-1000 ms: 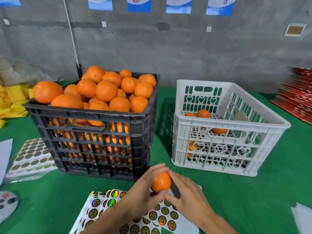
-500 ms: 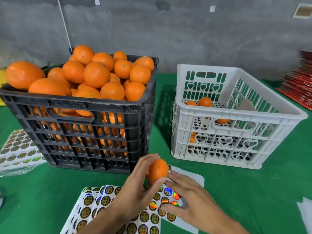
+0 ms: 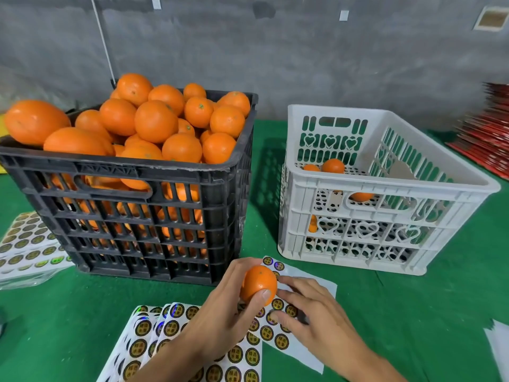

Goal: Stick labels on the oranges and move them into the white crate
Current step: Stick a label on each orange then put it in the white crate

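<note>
My left hand [image 3: 223,315] grips a small orange [image 3: 257,282] just above the label sheets [image 3: 242,354], in front of the two crates. My right hand [image 3: 316,321] lies on the top sheet, its fingertips down among the round gold-and-black labels beside the orange. The black crate [image 3: 132,216] on the left is heaped with oranges. The white crate [image 3: 371,224] on the right holds a few oranges low at its back left.
Everything sits on a green cloth-covered table [image 3: 427,312]. More label sheets [image 3: 27,244] lie at the left edge. Red flat packs [image 3: 487,144] are stacked at the far right, white paper [image 3: 500,351] at the right edge. A grey wall stands behind.
My right hand left the orange and came down onto the label sheet. The left hand keeps the orange, now turned. The view has moved closer and lower.
</note>
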